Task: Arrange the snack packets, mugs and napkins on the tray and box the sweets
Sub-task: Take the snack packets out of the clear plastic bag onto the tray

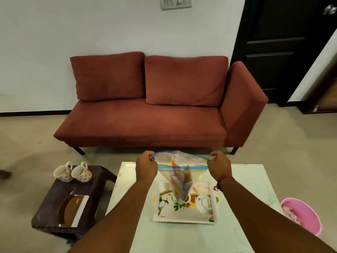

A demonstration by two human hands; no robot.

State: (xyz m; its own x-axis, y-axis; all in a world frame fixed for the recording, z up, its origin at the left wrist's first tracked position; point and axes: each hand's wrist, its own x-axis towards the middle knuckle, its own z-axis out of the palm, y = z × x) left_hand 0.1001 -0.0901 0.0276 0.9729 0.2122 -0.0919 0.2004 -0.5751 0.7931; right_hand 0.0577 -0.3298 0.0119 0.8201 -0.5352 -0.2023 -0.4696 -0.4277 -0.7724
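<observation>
brown stool [54, 212] left of table [242, 207] holds two mugs [73, 172].

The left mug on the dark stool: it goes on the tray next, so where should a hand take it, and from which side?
By the handle. The left mug lies tipped on the stool, mouth toward the camera, its handle loop up at the far side, clear of the second mug. Coming from above with the left hand looks easiest, though that hand now grips the bag.
</observation>
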